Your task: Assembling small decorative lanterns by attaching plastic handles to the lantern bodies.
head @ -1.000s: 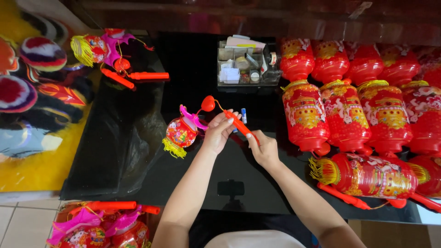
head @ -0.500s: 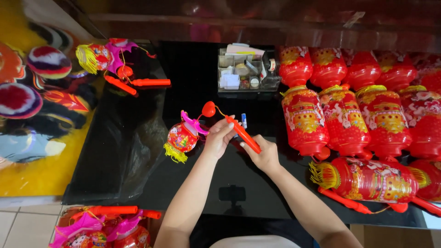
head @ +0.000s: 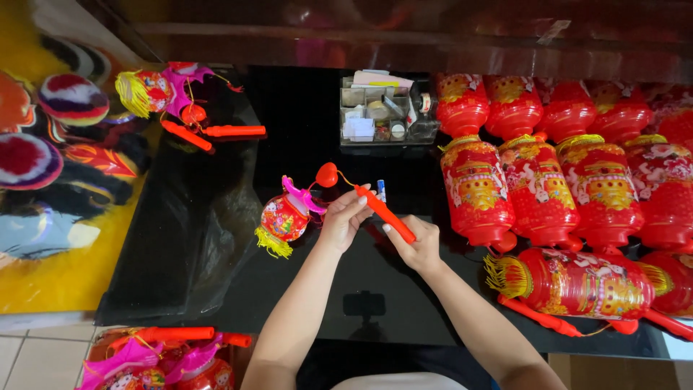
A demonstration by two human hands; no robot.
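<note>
Both hands meet over the middle of the black desk (head: 303, 115), sharing one orange-red handle stick (head: 385, 214). The right hand (head: 415, 245) is closed around the stick's lower end, fingers wrapped over it. The left hand (head: 345, 217) pinches the upper end between thumb and fingertips — a narrow grip, not a full fist. The stick slants up and to the left.

From the stick's top a thin curved wire leads to a small red heart-shaped piece (head: 327, 174), and just below and left of that sits the small round lantern (head: 285, 218) — red, with pink fins on top and a yellow tassel underneath. It lies just beside the left hand, at or just above the desk surface; whether it rests on the glass cannot be told. A small blue-and-white object (head: 381, 191) lies just behind the stick.

To the right, large red lanterns (head: 538, 180) with gold bands stand packed in rows, and one more large lantern (head: 574, 283) lies on its side near the right forearm. Behind the hands sits a clear organiser box (head: 382, 112) of small items. Far left, a second small lantern with sticks (head: 180, 101) lies on the desk, next to colourful furry masks (head: 50, 144). More lanterns in a bag (head: 159, 357) sit on the floor at the lower left.
</note>
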